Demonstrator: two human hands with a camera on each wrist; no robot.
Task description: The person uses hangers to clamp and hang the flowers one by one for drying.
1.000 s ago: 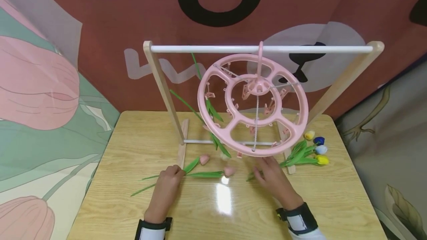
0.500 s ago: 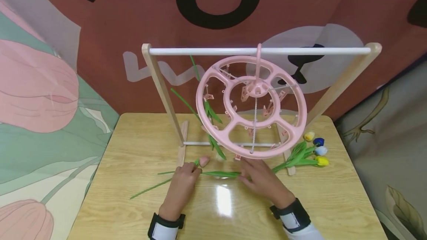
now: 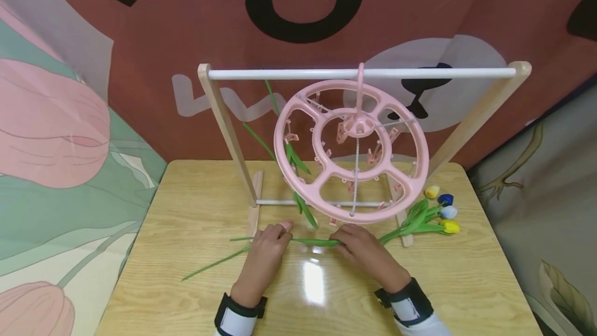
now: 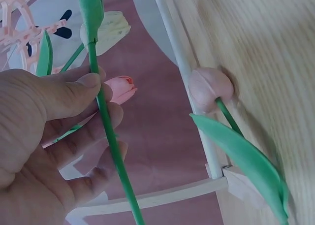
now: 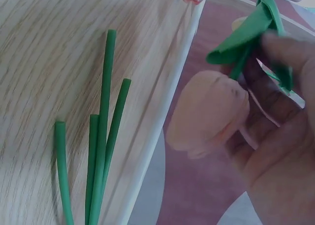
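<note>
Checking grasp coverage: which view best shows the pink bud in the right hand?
Right wrist: the pink bud fills the frame against the right hand. Head view hides it behind that hand. Left wrist shows other buds only.

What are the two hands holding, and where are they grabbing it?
Both hold one fake pink tulip. The left hand pinches its green stem between thumb and fingers. The right hand grips it just behind the pink bloom, at the leaves.

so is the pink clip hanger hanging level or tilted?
Tilted. The pink clip hanger hangs from the white rail with its ring face tipped toward the head camera.
</note>
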